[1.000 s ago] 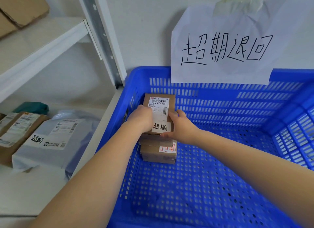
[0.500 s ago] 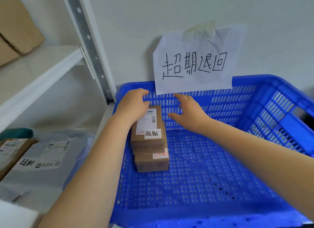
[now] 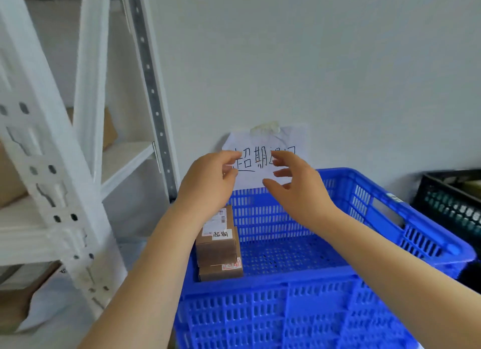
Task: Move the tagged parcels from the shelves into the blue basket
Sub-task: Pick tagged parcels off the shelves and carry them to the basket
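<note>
Nearest us, the front wall of the blue basket (image 3: 299, 320) fills the lower frame, our forearms reaching over it. Inside, against its left wall, two tagged parcels (image 3: 217, 247) lie stacked; our left wrist hides the upper one's far end, and the lower one's red-marked tag is too small to read. Above them our left hand (image 3: 205, 184) and right hand (image 3: 296, 190) hover apart with fingers loosely spread, holding nothing. Behind our fingers a handwritten paper sign (image 3: 263, 161) on the wall is partly covered. To the left, the white shelves (image 3: 52, 192) are blurred; what seems a grey mailer (image 3: 44, 304) lies cut off at the bottom.
</note>
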